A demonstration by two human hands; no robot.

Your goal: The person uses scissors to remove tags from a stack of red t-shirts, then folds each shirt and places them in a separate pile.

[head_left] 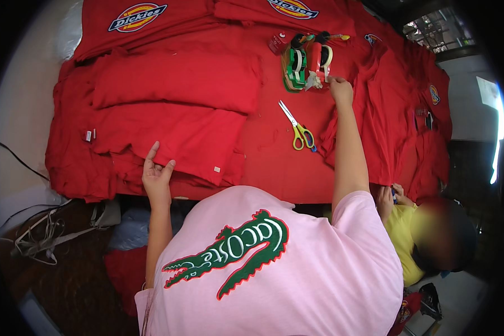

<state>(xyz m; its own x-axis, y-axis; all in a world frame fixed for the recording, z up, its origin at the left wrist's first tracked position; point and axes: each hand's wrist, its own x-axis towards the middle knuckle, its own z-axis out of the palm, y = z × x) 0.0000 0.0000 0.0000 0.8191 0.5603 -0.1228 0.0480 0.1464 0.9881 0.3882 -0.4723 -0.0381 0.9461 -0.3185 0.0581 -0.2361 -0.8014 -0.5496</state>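
The left hand [158,175] is open, its thumb set apart from the extended forefinger and the other fingers a little bent; it lies at the near edge of a folded red garment [176,131], and I cannot tell how firmly it touches the cloth. This garment is on the left half of the table, with a small pale sticker [217,169] near its right corner. The right hand [342,89] is reached far forward, with its fingers closed narrowly together at the front end of a red tape dispenser [315,57]; whether it grips the tape, I cannot tell. A green tape dispenser [301,77] stands just to the left of the red one, and a small dark red box [278,42] is behind it. Yellow-handled scissors [295,124] lie between the two hands, with the blades pointing away from the person. The table [277,176] has a red covering, and more red garments [381,112] are heaped on the right side. At the right edge, a co-worker in yellow [404,238] has both hands near the cloth. On the floor at left, there are tangled cables [39,238] beside a pale wall [17,95].
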